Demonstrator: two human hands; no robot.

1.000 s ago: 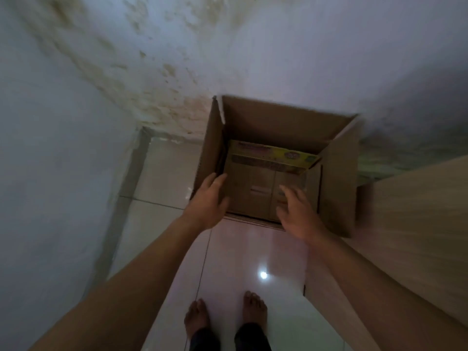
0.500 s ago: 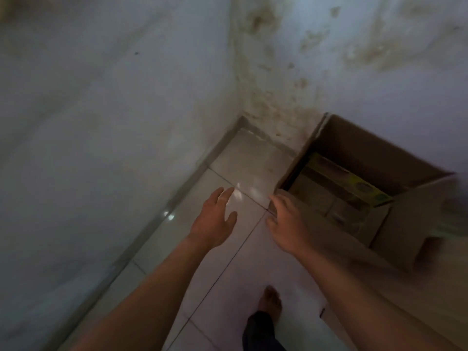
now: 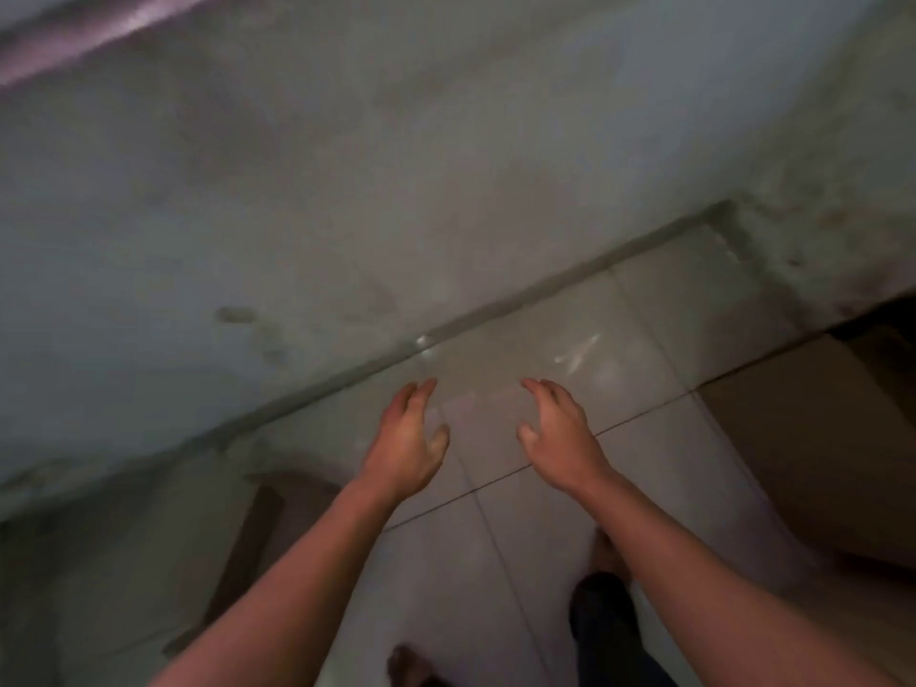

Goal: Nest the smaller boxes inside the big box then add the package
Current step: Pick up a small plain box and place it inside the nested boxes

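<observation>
The big cardboard box (image 3: 813,438) shows only as a brown side and flap at the right edge of the blurred head view; its inside is out of sight. My left hand (image 3: 404,441) and my right hand (image 3: 560,436) hover side by side over the bare floor tiles, well left of the box, fingers spread, holding nothing. A dim flat brownish shape (image 3: 282,518) lies on the floor at the lower left, under my left forearm; what it is I cannot tell.
A stained wall (image 3: 347,190) meets the tiled floor (image 3: 570,349) along a dark skirting line running diagonally. My feet (image 3: 607,555) are at the bottom of the view.
The view has swung left, pushing the big box to the right edge. Both hands have left the box and now hang over open floor.
</observation>
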